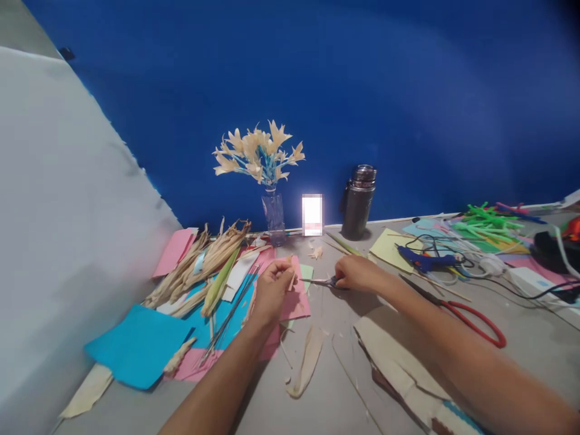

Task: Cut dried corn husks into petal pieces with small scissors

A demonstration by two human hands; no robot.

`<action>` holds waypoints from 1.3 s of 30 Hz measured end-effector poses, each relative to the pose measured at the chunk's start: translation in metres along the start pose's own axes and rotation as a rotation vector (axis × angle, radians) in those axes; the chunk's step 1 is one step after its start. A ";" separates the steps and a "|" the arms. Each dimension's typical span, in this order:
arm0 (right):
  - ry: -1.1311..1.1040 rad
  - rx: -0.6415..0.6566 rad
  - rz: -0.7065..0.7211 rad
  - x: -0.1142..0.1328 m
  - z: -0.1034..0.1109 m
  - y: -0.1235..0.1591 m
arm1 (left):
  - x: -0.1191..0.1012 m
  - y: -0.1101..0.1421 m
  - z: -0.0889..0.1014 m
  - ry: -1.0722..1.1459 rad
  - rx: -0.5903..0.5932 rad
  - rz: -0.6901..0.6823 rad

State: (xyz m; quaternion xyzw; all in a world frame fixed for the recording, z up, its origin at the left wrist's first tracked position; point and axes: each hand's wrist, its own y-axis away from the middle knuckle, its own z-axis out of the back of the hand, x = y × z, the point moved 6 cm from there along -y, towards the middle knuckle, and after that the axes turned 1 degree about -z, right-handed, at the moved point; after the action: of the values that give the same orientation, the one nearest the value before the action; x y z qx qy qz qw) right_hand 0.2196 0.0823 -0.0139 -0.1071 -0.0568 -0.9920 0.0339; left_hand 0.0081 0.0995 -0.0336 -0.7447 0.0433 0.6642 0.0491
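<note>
My left hand is closed in a pinch on a small pale strip of corn husk, held over pink paper. My right hand is closed on a small pair of scissors whose blades point left toward the husk strip. The two hands are a short gap apart above the grey table. A cut husk piece lies on the table just in front of them.
A pile of dried corn husks and blue paper lie to the left. A clear vase of husk flowers, a dark flask, a blue glue gun, red-handled shears and green stems stand around.
</note>
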 end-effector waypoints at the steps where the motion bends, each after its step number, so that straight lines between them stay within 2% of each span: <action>1: 0.006 0.014 0.008 0.003 -0.001 -0.001 | 0.004 0.000 -0.001 0.061 0.005 0.061; 5: 0.027 0.061 0.061 0.009 -0.003 0.002 | 0.011 0.005 -0.007 0.211 0.035 0.193; 8: 0.031 0.081 0.088 0.009 -0.002 0.008 | 0.010 0.011 -0.013 0.245 0.065 0.215; 12: 0.001 0.059 0.039 0.007 -0.003 0.014 | 0.010 0.015 -0.017 0.251 0.092 0.250; 15: -0.081 0.055 0.016 0.001 -0.009 0.015 | 0.008 0.013 -0.015 0.224 0.074 0.214; 19: -0.204 0.054 0.055 -0.002 -0.015 0.014 | 0.002 0.010 -0.012 0.205 0.038 0.133; 21: -0.326 -0.015 0.070 0.005 -0.013 0.015 | 0.001 0.012 -0.013 0.199 0.030 0.141; 22: -0.480 -0.075 0.070 0.010 -0.010 0.016 | 0.001 0.013 -0.014 0.183 0.028 0.140; 23: -0.692 -0.068 0.062 0.016 -0.012 0.017 | -0.001 0.016 -0.016 0.156 0.033 0.132; 25: -1.018 0.027 0.093 0.034 -0.020 0.020 | -0.005 0.021 -0.019 0.079 0.052 0.085; 27: -1.183 0.052 0.112 0.045 -0.025 0.022 | -0.008 0.027 -0.023 0.014 0.079 0.032; 30: -1.225 0.000 0.096 0.046 -0.028 0.024 | -0.009 0.033 -0.028 0.015 0.110 0.019; 34: -1.188 -0.096 0.060 0.041 -0.021 0.025 | 0.002 0.034 -0.032 0.038 0.177 0.106; 39: -1.236 -0.106 0.028 0.043 -0.014 0.028 | 0.013 0.032 -0.032 0.103 0.241 0.204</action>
State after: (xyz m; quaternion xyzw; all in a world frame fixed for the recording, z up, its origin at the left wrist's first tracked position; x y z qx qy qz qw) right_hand 0.1769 0.0506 -0.0149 -0.6640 -0.0152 -0.7476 0.0023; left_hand 0.0372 0.0634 -0.0438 -0.7583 0.2005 0.6166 0.0682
